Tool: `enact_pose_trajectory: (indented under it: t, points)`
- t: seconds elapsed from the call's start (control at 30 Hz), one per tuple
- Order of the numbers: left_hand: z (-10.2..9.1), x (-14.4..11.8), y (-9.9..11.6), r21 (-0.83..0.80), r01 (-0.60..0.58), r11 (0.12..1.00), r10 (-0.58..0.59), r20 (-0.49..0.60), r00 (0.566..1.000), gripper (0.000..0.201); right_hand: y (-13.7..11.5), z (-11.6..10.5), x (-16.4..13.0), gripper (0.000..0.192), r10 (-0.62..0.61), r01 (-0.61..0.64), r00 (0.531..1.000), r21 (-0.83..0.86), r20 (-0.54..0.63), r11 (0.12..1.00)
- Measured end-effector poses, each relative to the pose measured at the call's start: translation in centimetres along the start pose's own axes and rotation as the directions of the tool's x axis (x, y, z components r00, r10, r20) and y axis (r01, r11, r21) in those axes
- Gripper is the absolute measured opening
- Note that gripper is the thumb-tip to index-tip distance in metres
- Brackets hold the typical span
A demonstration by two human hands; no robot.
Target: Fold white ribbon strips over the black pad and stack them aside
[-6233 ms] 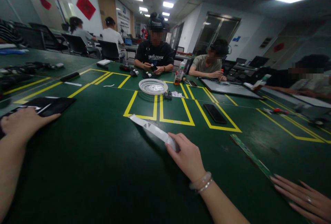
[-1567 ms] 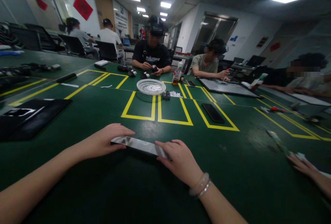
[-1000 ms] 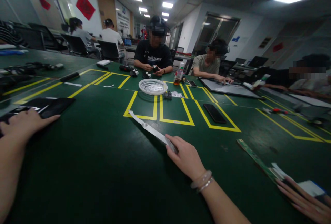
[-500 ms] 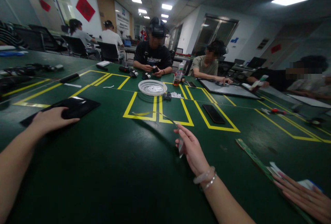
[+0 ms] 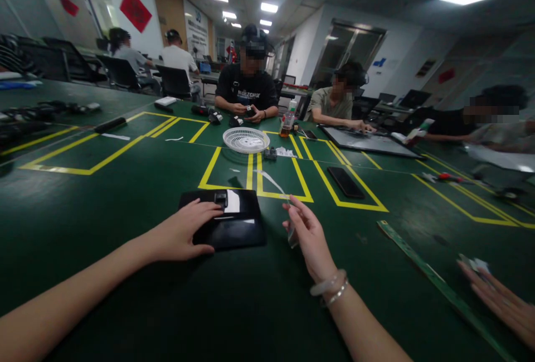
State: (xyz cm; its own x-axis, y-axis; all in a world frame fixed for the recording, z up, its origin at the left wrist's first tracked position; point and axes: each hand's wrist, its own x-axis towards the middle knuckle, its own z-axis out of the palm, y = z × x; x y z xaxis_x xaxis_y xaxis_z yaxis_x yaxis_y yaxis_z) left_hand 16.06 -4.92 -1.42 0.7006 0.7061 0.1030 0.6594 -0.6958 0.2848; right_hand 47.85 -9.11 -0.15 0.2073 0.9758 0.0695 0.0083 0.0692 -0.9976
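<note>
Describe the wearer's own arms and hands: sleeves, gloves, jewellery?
Both forearms are bare as far as the frame shows: no sleeves, no gloves. The left hand shows no rings or watch. The right hand carries two bracelets at the wrist: a pale translucent bangle and, beside it, a thin silvery beaded chain. No tattoos or markings are visible.

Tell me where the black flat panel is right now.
The black flat panel lies on the green table near the centre of the head view, under the left hand, just left of the right hand.
</note>
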Motion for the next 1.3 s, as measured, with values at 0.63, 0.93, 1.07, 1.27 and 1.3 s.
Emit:
enact_pose_trajectory:
  t: [0.63,0.93,1.07,1.27,1.3]
  points:
    - [0.5,0.4,1.4,0.227,-0.378,0.898,0.396,-0.042,0.917,0.038,-0.6,0.2,-1.8,0.030,-0.112,0.699,0.686,-0.607,0.719,0.379]
    - [0.1,0.7,2.3,0.218,-0.340,0.915,0.345,0.013,0.938,0.041,-0.8,0.6,-2.1,0.034,-0.099,0.751,0.651,-0.619,0.752,0.231]
    - [0.3,0.7,2.3,0.180,-0.321,0.930,0.328,-0.008,0.945,0.033,-1.0,1.1,-2.5,0.029,-0.119,0.761,0.646,-0.626,0.754,0.170]
    - [0.9,0.5,2.3,0.167,-0.217,0.962,0.221,-0.009,0.975,0.078,-1.1,1.5,-2.9,0.027,-0.152,0.765,0.645,-0.633,0.749,0.120]
    - [1.0,0.5,2.2,0.165,-0.204,0.965,0.206,0.002,0.978,0.086,-1.1,1.4,-2.9,0.027,-0.152,0.762,0.648,-0.636,0.747,0.122]
